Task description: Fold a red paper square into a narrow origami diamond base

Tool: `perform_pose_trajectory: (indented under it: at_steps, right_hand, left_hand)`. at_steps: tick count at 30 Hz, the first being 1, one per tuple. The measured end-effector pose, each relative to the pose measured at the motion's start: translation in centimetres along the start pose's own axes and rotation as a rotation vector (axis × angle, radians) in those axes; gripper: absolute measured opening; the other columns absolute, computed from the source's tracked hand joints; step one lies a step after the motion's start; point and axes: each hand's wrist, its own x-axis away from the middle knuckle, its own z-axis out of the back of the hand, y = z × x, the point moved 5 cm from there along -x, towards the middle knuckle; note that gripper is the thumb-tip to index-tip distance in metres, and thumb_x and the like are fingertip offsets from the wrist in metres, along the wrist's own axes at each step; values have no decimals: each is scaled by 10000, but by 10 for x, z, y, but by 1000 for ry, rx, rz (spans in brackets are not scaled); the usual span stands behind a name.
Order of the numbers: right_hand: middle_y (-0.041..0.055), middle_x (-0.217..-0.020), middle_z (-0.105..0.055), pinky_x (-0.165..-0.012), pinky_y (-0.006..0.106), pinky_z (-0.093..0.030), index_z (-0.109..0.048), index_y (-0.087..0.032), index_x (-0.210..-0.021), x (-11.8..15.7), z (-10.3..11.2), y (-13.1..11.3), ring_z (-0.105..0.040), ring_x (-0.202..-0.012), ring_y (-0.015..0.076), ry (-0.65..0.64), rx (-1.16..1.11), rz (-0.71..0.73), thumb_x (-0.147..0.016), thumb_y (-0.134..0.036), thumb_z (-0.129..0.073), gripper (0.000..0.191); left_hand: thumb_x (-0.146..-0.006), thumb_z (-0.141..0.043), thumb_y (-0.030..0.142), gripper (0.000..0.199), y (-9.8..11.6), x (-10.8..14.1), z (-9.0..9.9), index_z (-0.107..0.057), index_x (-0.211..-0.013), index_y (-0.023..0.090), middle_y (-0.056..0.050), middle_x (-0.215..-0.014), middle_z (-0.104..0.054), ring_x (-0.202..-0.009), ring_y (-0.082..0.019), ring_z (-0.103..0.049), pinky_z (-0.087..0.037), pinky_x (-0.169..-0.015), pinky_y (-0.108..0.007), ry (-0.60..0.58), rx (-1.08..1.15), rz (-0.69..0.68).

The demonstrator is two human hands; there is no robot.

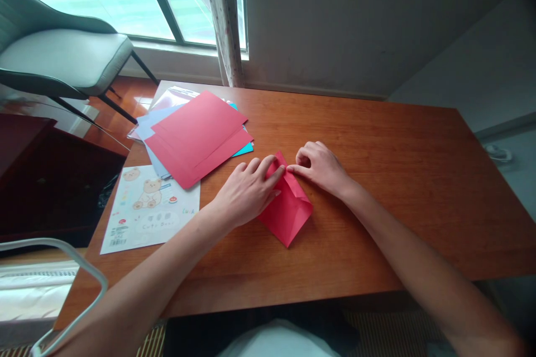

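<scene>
A folded piece of red paper (288,215) lies on the wooden table (377,167) in front of me, one corner toward me. Across its left and upper part rests my left hand (251,187), its fingers spread and pressing on the paper near a folded flap. My right hand (320,167) is at the upper right edge of the paper, index finger reaching to the fold beside my left fingertips. Its other fingers are curled in. Part of the paper's left side is hidden under my left hand.
Red sheets (201,134) lie over pale blue and cyan paper at the table's back left. Nearer me is a white sheet with bear drawings (151,206). A chair (67,58) stands beyond the left edge, and a white cable (90,265) crosses the lower left.
</scene>
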Motion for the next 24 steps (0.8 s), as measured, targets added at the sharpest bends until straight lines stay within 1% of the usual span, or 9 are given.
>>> perform_pose_trajectory:
  at_steps: [6, 11, 16, 21, 24]
  right_hand:
    - [15, -831, -639, -735, 325, -425, -603, -226, -725, 14, 2, 2, -553, -818, 193, -55, -19, 49, -842, -440, -762, 291]
    - [16, -805, -630, -726, 329, -418, -587, -228, -706, 11, 2, 2, -543, -807, 199, -35, -7, 11, -841, -439, -760, 304]
    - [26, -817, -630, -709, 323, -396, -584, -226, -700, -9, -2, 0, -533, -815, 204, 20, 18, -64, -853, -438, -736, 303]
    - [16, -820, -622, -691, 310, -363, -592, -219, -707, -38, -5, -2, -523, -815, 196, 48, 38, -137, -850, -450, -724, 302]
    - [19, -824, -627, -669, 308, -345, -599, -219, -702, -48, -5, -3, -529, -825, 201, 51, 41, -163, -841, -477, -725, 319]
  left_hand:
    - [-1027, -419, 390, 483, 0, 0, 0, -429, -1487, 242, -141, -1507, -428, -1145, -290, -522, -454, -858, -397, 5, 4, 2]
    - [-1034, -395, 390, 483, 0, 0, -1, -422, -1492, 239, -135, -1507, -430, -1145, -290, -518, -455, -860, -398, -1, 3, -3]
    - [-1034, -390, 401, 515, 0, -1, -2, -394, -1517, 226, -143, -1507, -430, -1131, -294, -524, -450, -863, -403, -5, 3, -4]
    - [-1034, -383, 409, 495, -1, -1, -2, -438, -1491, 228, -144, -1517, -423, -1131, -300, -527, -449, -864, -407, -6, 1, -7]
    - [-1030, -392, 410, 496, -1, -2, -2, -444, -1488, 227, -147, -1516, -427, -1138, -307, -526, -449, -867, -411, -2, 4, -7]
